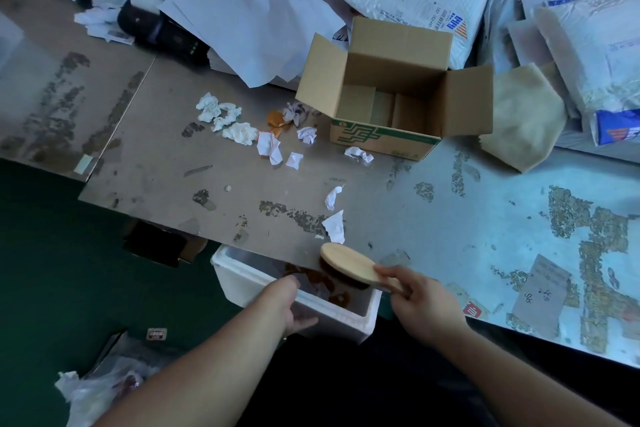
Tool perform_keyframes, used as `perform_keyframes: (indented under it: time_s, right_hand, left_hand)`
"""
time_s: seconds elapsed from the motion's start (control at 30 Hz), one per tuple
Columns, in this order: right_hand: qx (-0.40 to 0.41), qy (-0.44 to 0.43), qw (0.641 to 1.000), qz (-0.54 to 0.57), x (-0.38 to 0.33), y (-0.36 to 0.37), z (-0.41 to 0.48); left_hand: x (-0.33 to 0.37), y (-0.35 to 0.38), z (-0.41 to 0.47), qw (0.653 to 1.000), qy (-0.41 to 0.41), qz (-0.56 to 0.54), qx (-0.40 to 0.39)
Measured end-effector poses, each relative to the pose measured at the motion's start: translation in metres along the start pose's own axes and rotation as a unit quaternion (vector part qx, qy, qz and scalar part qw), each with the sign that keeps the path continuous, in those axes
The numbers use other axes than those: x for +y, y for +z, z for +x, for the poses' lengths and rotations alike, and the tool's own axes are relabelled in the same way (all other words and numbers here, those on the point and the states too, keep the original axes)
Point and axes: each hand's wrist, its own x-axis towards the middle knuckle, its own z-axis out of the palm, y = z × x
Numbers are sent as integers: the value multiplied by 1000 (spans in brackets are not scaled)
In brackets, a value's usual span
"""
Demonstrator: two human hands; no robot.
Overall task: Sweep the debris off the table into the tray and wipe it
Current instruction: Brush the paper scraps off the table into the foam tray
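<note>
Nearest, left hand [289,308]: fingers curled over the wall of one white foam tray [363,319], held under the table [450,218] edge; orange-brown scraps already inside.
Right hand [420,302]: fingers closed round one wooden brush [349,263], bristles at the edge above the tray.
Risk, near: if the tray drifts from the edge, swept bits likely drop to the floor.
Debris, mid-table: two white paper scraps [334,218] beside the brush; roughly ten crumpled pieces [239,132] farther off.
Risk, far: light paper may scatter under a fast stroke.
Beyond: one open cardboard box [391,104]; one beige cloth [523,118], presumably for wiping.
</note>
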Motion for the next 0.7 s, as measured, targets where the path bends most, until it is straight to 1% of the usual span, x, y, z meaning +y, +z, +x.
perform_keyframes:
  time_s: [0.13,0.2,0.27,0.37,0.43,0.6,0.67,0.7]
  right_hand:
    - [71,15,995,65,-10,-14,18]
    - [102,22,992,71,-13,-20,28]
    - [108,28,992,62,-16,-23,36]
    - [88,30,995,44,-18,-20,38]
    - [67,14,997,24,-19,-13,34]
    - [-15,-34,998,-48,-22,4,19]
    - [-24,-47,997,-56,-25,5,16]
    - [-14,-53,997,-55,-28,2,16]
  left_hand:
    - [0,-1,1,1000,4,13,-6]
    - [0,-3,2,1000,2,18,-7]
    - [0,-4,3,1000,-2,20,-11]
    - [0,-8,8,1000,0,18,-9]
    - [1,-10,10,1000,3,14,-9]
    - [0,-11,10,1000,19,14,-15]
    - [-1,-12,13,1000,17,12,-19]
    - [-1,-12,14,1000,16,13,-18]
